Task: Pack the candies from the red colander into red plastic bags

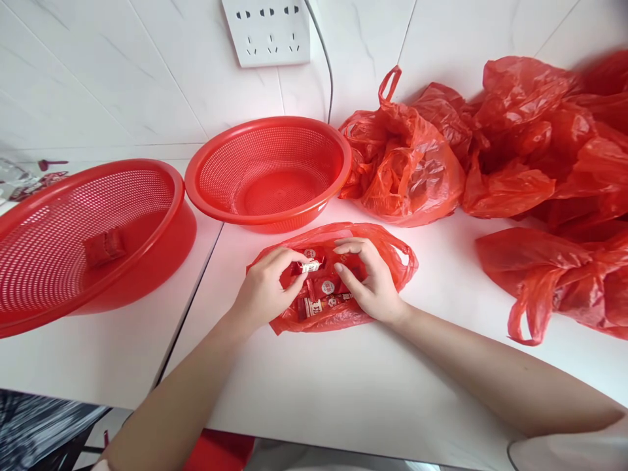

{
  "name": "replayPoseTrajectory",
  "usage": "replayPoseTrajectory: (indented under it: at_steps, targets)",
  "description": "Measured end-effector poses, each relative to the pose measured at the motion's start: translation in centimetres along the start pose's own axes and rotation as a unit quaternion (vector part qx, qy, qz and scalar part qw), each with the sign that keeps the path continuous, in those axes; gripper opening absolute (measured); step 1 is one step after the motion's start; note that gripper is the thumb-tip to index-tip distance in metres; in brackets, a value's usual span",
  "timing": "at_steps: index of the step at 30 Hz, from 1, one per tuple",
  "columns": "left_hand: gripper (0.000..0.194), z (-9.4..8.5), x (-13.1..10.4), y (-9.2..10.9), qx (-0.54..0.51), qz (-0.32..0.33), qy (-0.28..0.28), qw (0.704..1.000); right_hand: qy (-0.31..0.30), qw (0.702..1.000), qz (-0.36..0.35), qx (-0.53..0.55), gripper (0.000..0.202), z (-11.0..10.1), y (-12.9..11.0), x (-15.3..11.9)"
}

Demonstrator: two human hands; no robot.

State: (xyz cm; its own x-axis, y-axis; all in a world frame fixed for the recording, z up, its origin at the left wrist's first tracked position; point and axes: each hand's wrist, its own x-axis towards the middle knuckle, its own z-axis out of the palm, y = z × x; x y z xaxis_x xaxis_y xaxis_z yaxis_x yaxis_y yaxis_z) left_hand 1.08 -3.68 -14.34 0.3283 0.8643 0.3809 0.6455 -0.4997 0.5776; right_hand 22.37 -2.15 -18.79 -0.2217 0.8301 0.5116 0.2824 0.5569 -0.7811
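The person's left hand (267, 284) reaches over the open mouth of a red plastic carrier bag (338, 229), its thumb and fingertips closed around a small red-and-white snack packet (312, 266). The white printed part of that packet shows just beyond the fingertips, above the others in the bag. The right hand (370, 278) is over the right side of the same bag, loosely curved, with the thumb and index finger parted and nothing visible between them. Whether its other fingers touch the plastic cannot be told.

Inside the bag, between and below the hands, lie more red packets: one with a round white label (328, 288), and nearer the person, one with white lettering (313, 307). The bag sits on a white tabletop (314, 386), one of its loop handles spread at the right.

Just beyond the bag stands a round red plastic colander (267, 124). Left of it, a second red colander (147, 167) contains a dark red packet (104, 247). To the far right, a bunched red bag (417, 170) rests beside a heap of red bags (534, 137), and another red bag with a loop handle (583, 275) lies nearer. A white socket panel (269, 33) is fixed to the tiled wall (127, 78).
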Motion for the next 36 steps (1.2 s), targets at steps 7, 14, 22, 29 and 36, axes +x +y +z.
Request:
replayPoseTrajectory:
  at_steps: [7,14,22,29,36]
  targets:
    - [0.038,0.6,-0.7,1.2,-0.261,-0.070,0.037,0.962,-0.082,0.995,-0.056,-0.001,0.016,0.1,0.3,-0.3]
    - [0.019,2.5,-1.1,1.2,-0.359,-0.152,-0.012,0.921,-0.083,0.992,-0.097,-0.024,0.009,0.3,0.3,-0.5]
    - [0.033,1.1,-0.9,1.1,-0.325,-0.151,-0.034,0.933,-0.054,0.998,-0.022,0.019,0.012,0.1,0.2,-0.1]
    - [0.034,1.1,-1.1,1.2,-0.400,-0.146,-0.093,0.900,-0.057,0.998,-0.028,0.030,0.014,0.2,0.3,-0.1]
    - [0.038,0.9,-0.6,1.0,-0.661,-0.238,-0.148,0.697,-0.073,0.996,-0.025,0.039,0.014,0.2,0.4,-0.1]
